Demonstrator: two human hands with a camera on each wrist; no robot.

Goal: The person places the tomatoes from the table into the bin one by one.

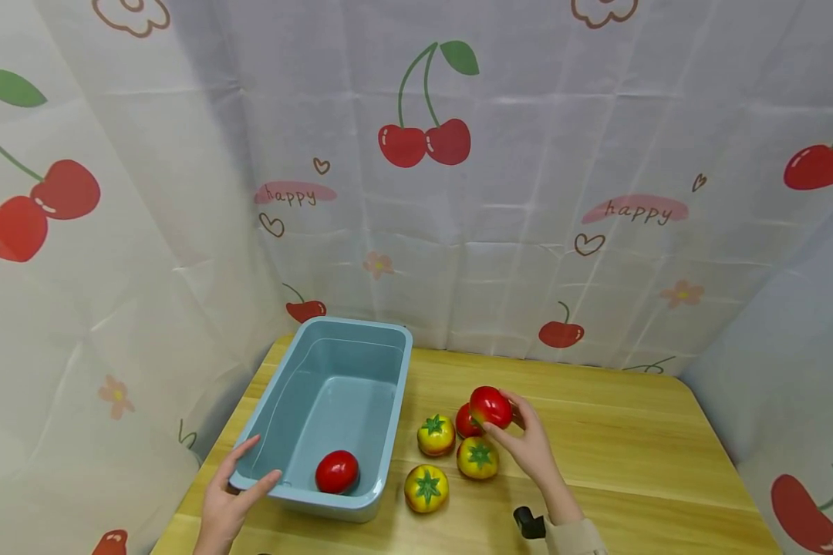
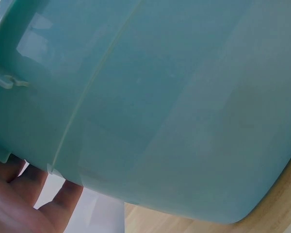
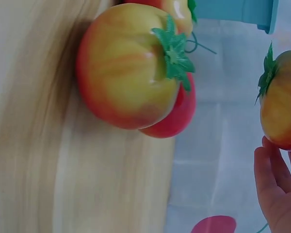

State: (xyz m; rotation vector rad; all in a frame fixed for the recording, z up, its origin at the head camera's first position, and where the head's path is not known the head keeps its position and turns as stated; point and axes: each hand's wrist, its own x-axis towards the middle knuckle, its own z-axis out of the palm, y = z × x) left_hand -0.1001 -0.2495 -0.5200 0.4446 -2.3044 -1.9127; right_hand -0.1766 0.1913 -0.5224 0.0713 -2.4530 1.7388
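Note:
In the head view, my right hand holds a red toy tomato by its right side, above the others. The right wrist view shows this tomato with its yellow-orange top and green leaves, fingertips against it. My left hand grips the near left corner of a blue plastic bin, thumb and forefinger spread over the rim. In the left wrist view, fingertips pass behind the bin's edge. One red tomato lies inside the bin, near its front end.
Right of the bin on the wooden table sit three yellow-topped tomatoes, one nearest the front, and a red tomato partly hidden by the held one. A cherry-printed curtain encloses the back and sides.

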